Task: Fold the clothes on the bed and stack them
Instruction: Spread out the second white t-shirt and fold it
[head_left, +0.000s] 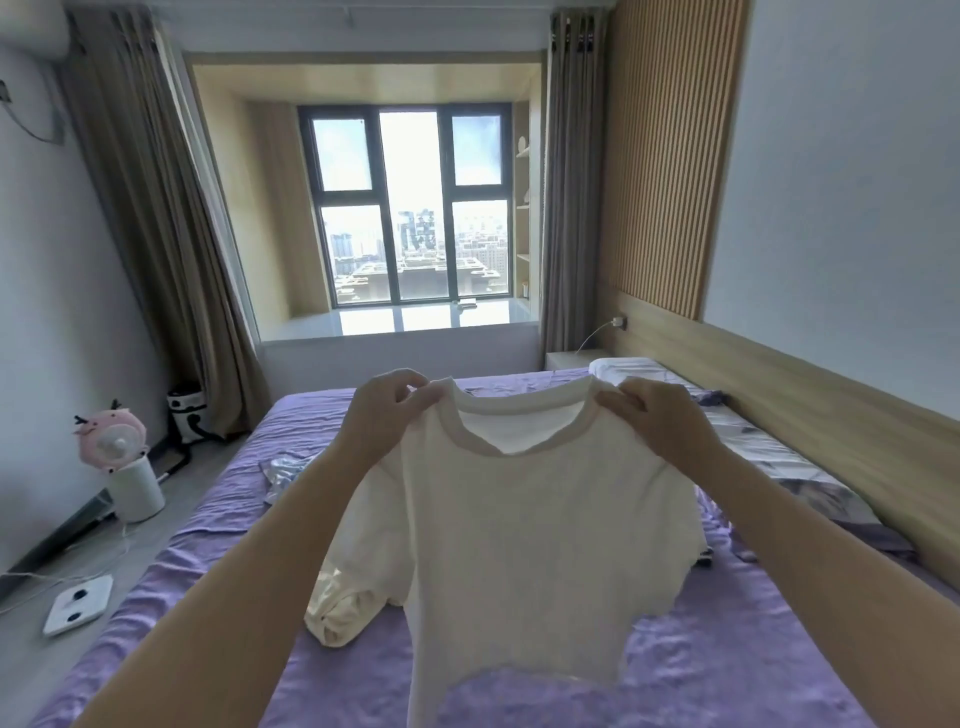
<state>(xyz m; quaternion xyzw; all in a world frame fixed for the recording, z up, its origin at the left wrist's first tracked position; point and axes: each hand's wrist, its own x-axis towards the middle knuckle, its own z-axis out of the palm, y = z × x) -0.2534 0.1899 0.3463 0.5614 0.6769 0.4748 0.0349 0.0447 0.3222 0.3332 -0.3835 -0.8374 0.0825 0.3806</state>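
Observation:
I hold a white T-shirt (524, 545) up in the air over the purple bed (218, 519). My left hand (387, 410) pinches its left shoulder and my right hand (654, 415) pinches its right shoulder. The shirt hangs spread open, neckline at the top, hem just above the sheet. Behind it on the bed lies a crumpled cream garment (337, 608), partly hidden by the shirt. A pale blue-white patterned cloth (285, 473) lies further back on the left.
A patterned pillow (779, 457) and a white one (628, 371) line the wooden headboard on the right. A dark small item (704, 561) lies by the shirt's right edge. On the floor at left stand a pink fan (111, 441), a white bin (135, 488) and a scale (78, 605).

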